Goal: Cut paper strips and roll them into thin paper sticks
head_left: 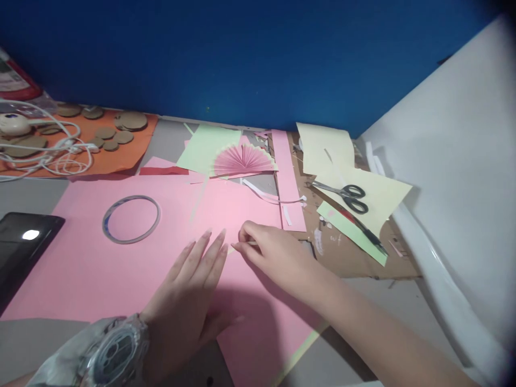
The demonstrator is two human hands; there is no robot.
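Note:
My left hand point(193, 290) lies flat on a large pink paper sheet point(92, 279), fingers stretched out. Just right of its fingertips, my right hand point(270, 250) is closed in a pinch low over the sheet. A thin pale strip point(231, 250) shows at the pinching fingertips; most of it is hidden. To the left on the sheet lies a narrow ring-shaped roll of tape point(105, 226). A pleated pink paper fan point(243, 161) with a pale green edge rests beyond the hands. A curled white strip point(262, 194) lies between the fan and my right hand.
Scissors point(342, 192) and a dark pen-like tool point(373, 239) lie on cream and green paper over cardboard point(334, 252) at right. A black phone point(24, 247) is at left. Behind it, white cables point(68, 145) and cardboard discs point(131, 120) sit on orange paper.

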